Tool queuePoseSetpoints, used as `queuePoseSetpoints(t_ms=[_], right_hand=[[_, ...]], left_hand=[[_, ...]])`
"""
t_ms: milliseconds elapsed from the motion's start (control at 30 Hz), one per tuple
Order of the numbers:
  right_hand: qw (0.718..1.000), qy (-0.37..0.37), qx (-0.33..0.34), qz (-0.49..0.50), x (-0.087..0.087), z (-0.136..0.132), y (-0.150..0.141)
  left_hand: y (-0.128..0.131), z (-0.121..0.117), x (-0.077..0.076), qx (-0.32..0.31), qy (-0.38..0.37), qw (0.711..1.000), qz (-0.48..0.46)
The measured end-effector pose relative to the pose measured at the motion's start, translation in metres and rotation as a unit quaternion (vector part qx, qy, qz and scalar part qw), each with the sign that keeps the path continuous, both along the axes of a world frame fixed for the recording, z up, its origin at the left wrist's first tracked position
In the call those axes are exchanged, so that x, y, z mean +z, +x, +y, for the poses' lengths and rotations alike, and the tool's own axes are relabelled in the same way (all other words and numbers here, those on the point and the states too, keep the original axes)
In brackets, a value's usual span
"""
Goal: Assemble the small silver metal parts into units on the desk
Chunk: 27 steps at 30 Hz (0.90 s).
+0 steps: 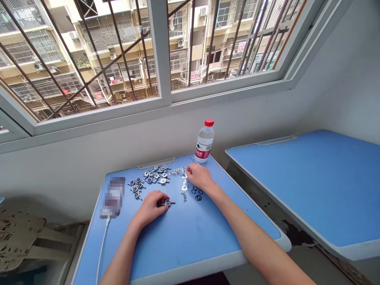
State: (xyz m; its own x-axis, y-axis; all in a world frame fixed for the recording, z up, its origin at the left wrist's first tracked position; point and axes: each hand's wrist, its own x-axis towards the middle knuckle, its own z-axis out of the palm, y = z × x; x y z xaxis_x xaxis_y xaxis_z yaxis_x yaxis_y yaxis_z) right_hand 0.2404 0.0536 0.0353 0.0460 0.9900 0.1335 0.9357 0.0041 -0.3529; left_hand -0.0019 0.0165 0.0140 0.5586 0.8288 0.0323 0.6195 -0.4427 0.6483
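My left hand [153, 204] rests on the blue desk, closed with thumb and fingers round a small metal fitting [168, 202] that has a round dark centre and a thin rod sticking out to the side. Farther off, my right hand [199, 176] reaches in among the loose parts, its fingertips pinched together. Whatever they grip is too small and hidden to name. Flat silver plates [185, 185] lie just under its fingers, with small metal rings [175, 171] to the left. Black rubber rings [198, 197] and a cluster of tiny screw-like pieces [184, 196] lie nearer me.
Several similar fittings [156, 173] lie at the back, and another group [136, 188] sits left of them. A blurred phone-like object [113, 198] with a white cable [102, 245] is at the left edge. A red-capped water bottle [204, 142] stands at the back; a second blue desk [311, 178] is right.
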Motion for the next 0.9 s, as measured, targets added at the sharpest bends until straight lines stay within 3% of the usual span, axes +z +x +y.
queuePoseSetpoints(t_ms=[133,233,400,633,900], right_hand=[[1.0,0.01,-0.002,0.023,0.014,-0.02,-0.004],[0.993,-0.001,0.087,0.077,0.019,-0.037,-0.02],[0.975,-0.059,0.21,0.05,0.016,-0.06,-0.052],[0.97,-0.084,0.226,-0.035,0.009,-0.068,-0.063],[0.968,-0.087,0.229,-0.046,0.005,-0.071,-0.068]], left_hand=[[-0.001,-0.003,0.003,-0.005,-0.01,1.0,0.003],[-0.001,-0.004,0.006,0.001,-0.019,1.0,0.002],[-0.002,-0.004,0.007,0.007,-0.036,0.999,-0.006],[-0.001,-0.004,0.006,0.0,-0.026,1.0,-0.005],[0.0,-0.004,0.007,-0.011,-0.013,1.0,0.001]])
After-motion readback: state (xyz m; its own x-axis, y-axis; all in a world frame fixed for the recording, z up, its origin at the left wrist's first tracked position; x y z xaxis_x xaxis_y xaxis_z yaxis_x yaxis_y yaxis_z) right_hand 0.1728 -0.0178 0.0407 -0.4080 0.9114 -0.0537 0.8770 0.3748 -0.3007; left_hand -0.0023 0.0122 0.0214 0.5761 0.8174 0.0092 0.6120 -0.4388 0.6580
